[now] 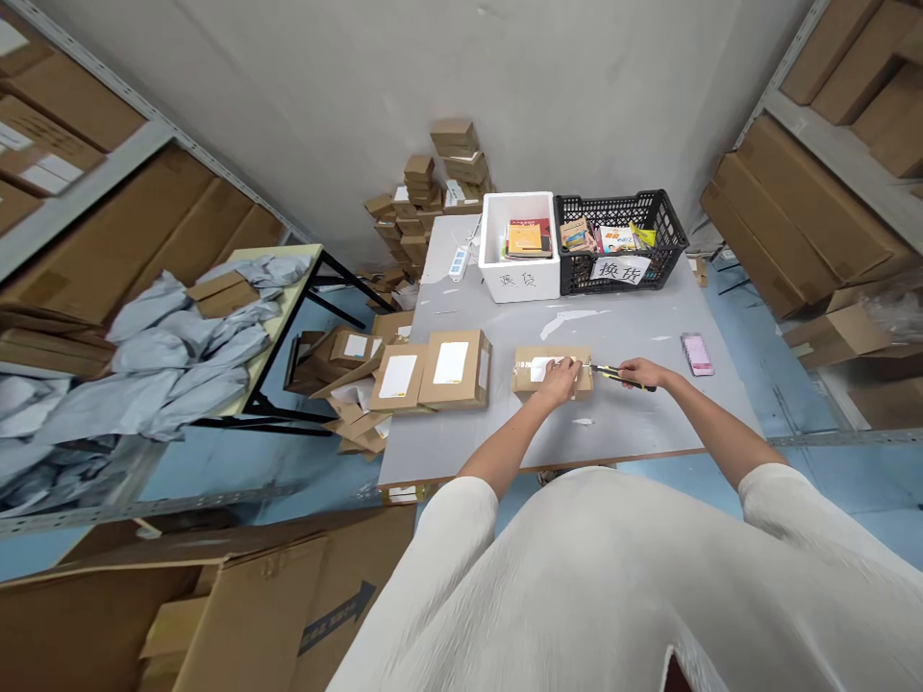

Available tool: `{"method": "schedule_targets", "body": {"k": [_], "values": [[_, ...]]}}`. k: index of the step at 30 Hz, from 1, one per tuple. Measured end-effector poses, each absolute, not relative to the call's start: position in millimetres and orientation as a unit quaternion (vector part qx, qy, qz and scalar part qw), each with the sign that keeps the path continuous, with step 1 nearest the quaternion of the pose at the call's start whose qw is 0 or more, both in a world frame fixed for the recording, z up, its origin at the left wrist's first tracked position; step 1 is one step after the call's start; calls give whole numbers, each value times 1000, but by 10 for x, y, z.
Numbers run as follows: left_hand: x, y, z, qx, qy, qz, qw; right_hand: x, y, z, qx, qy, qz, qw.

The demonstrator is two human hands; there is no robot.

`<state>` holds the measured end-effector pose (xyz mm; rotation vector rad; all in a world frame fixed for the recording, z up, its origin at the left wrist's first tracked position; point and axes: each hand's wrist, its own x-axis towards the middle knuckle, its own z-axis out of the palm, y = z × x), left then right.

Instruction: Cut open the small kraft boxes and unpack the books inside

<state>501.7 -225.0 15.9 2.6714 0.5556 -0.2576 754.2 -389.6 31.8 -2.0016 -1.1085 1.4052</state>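
A small brown cardboard box (530, 383) with a white label and clear tape lies on the grey table (461, 452). On top of the box rests my left hand (561, 381), its fingers apart and nothing held in them. My right hand (641, 373), to the right of the box, is closed round a black and yellow box cutter (626, 380). The cutter's blade end reaches the right edge of the box, close to my left fingers.
Two labelled boxes (453, 384) stand at the table's left edge. A white foam box (519, 281) and a black crate (620, 274) holding books are at the back. A phone (697, 354) lies at the right. Grey parcels (180, 336) cover a side table.
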Motion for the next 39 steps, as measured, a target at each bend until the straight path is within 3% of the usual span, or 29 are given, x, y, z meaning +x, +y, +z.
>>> {"method": "schedule_targets", "body": {"k": [9,19,25,32,39], "values": [[5175,-2139,216,940,280,-20,196,7502,-4059,343,-753,-399,429,300],[5280,-2106,79,938,289,-24,187,7266,-4062,362,-781,-578,215,100],[5239,-2179,35,946,280,1,167,7221,-4050,306,-791,-582,175,67],[5164,-2261,-23,945,283,15,161,7165,-4037,254,-801,-576,145,69],[5148,-2277,-20,943,287,9,167,7376,-4159,234,-851,-493,125,132]]}}
